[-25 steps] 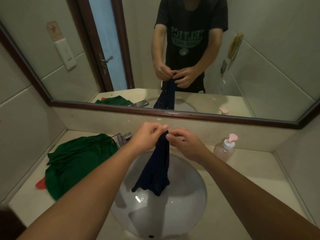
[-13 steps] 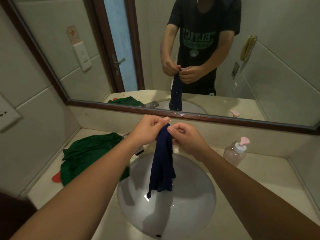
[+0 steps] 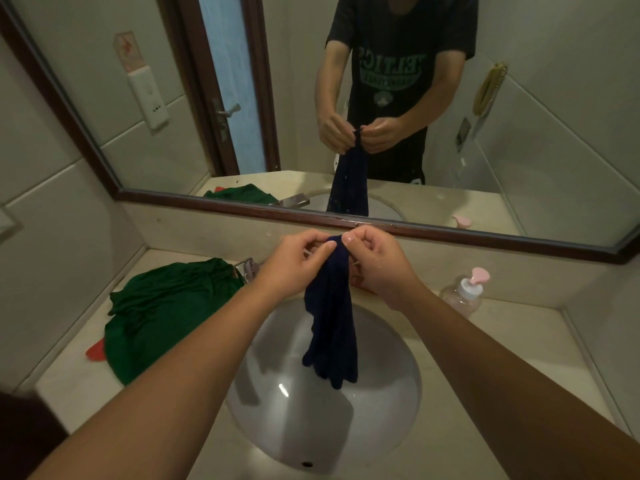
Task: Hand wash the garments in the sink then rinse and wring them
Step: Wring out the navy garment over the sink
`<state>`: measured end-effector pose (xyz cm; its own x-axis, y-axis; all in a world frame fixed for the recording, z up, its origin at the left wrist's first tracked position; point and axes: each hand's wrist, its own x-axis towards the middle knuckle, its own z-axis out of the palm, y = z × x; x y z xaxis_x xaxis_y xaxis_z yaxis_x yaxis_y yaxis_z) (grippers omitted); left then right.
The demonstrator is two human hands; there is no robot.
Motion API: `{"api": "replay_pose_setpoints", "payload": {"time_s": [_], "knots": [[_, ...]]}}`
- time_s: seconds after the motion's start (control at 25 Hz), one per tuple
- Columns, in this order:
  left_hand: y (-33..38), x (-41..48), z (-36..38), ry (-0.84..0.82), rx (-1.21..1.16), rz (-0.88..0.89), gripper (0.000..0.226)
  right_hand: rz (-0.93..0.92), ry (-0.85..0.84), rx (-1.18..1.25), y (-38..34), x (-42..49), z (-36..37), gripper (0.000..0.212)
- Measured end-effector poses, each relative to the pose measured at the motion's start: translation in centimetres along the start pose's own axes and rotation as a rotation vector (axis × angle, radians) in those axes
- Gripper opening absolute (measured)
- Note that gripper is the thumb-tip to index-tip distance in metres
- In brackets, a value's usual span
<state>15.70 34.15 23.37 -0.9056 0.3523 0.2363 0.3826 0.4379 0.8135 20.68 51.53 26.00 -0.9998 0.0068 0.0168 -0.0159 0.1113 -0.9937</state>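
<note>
A wet navy garment (image 3: 332, 320) hangs as a narrow bunch over the white oval sink (image 3: 388, 403). My left hand (image 3: 294, 265) and my right hand (image 3: 377, 261) both pinch its top edge, close together, just below the mirror frame. Its lower end dangles above the basin without touching it. A green garment (image 3: 166, 313) lies crumpled on the counter left of the sink, with a bit of red cloth (image 3: 95, 351) showing under its edge.
A chrome faucet (image 3: 247, 268) sits behind the sink, partly hidden by my left hand and the green garment. A clear soap bottle with a pink pump (image 3: 465, 292) stands on the beige counter (image 3: 502, 358) at the right. The mirror (image 3: 346, 98) reflects a person.
Both hands have drawn closer together on the garment's top edge and the cloth hangs straighter. The view has shifted slightly left.
</note>
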Motion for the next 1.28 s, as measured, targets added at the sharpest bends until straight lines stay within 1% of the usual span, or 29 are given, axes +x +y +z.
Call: {"api": "replay_pose_setpoints", "payload": {"time_s": [0.08, 0.12, 0.16, 0.24, 0.32, 0.4, 0.48, 0.56, 0.6, 0.68, 0.8, 0.92, 1.0, 1.08, 1.16, 1.2, 1.28], "knots": [[-0.1, -0.2, 0.8, 0.074, 0.257, 0.127, 0.021, 0.001, 0.016, -0.018, 0.2, -0.1, 0.0, 0.02], [0.3, -0.3, 1.1, 0.101, 0.309, 0.13, 0.019, 0.004, 0.028, -0.031, 0.4, 0.0, 0.0, 0.021], [0.6, -0.2, 1.3, 0.106, 0.321, 0.082, 0.014, 0.009, 0.04, -0.056, 0.7, 0.2, 0.0, 0.021], [0.9, 0.3, 1.8, 0.059, 0.303, -0.087, 0.018, 0.016, 0.071, -0.136, 1.1, 0.5, -0.1, 0.018], [1.1, 0.6, 2.2, -0.006, 0.182, -0.226, 0.02, 0.003, 0.11, -0.199, 1.4, 0.6, -0.4, 0.017], [1.2, 0.6, 2.8, -0.028, -0.067, -0.327, 0.019, -0.015, 0.11, -0.269, 1.5, 0.6, -0.8, 0.018], [1.0, 0.8, 3.4, -0.013, -0.283, -0.397, 0.02, -0.034, 0.082, -0.397, 1.8, 0.5, -1.1, 0.019], [0.8, 1.3, 3.7, -0.017, -0.373, -0.433, 0.021, -0.057, 0.073, -0.475, 2.5, 0.6, -1.8, 0.022], [0.9, 1.5, 3.7, -0.025, -0.372, -0.437, 0.021, -0.064, 0.077, -0.498, 2.7, 0.7, -2.4, 0.024], [0.9, 1.7, 3.1, -0.055, -0.314, -0.41, 0.021, -0.064, 0.066, -0.563, 2.6, 0.7, -3.3, 0.025], [0.9, 1.8, 1.8, -0.151, -0.229, -0.347, 0.02, -0.082, 0.017, -0.677, 1.9, 0.8, -4.5, 0.02], [1.2, 2.2, 0.4, -0.244, -0.091, -0.229, 0.022, -0.083, -0.07, -0.784, 0.4, 0.9, -5.1, 0.018], [1.4, 2.5, -0.4, -0.284, 0.009, -0.119, 0.022, -0.089, -0.097, -0.811, -0.4, 1.0, -5.3, 0.018], [1.5, 2.7, -0.8, -0.25, 0.033, -0.019, 0.021, -0.067, -0.142, -0.789, -0.7, 0.8, -5.2, 0.018], [1.9, 2.6, -0.5, -0.22, -0.014, 0.0, 0.02, -0.016, -0.17, -0.727, 0.0, 0.3, -4.8, 0.017], [2.0, 2.5, -0.2, -0.206, -0.056, -0.012, 0.02, 0.006, -0.156, -0.663, 0.7, 0.1, -4.5, 0.018], [2.3, 2.2, 0.8, -0.148, -0.148, -0.046, 0.02, 0.069, -0.096, -0.436, 2.8, -0.4, -3.6, 0.021]]}}
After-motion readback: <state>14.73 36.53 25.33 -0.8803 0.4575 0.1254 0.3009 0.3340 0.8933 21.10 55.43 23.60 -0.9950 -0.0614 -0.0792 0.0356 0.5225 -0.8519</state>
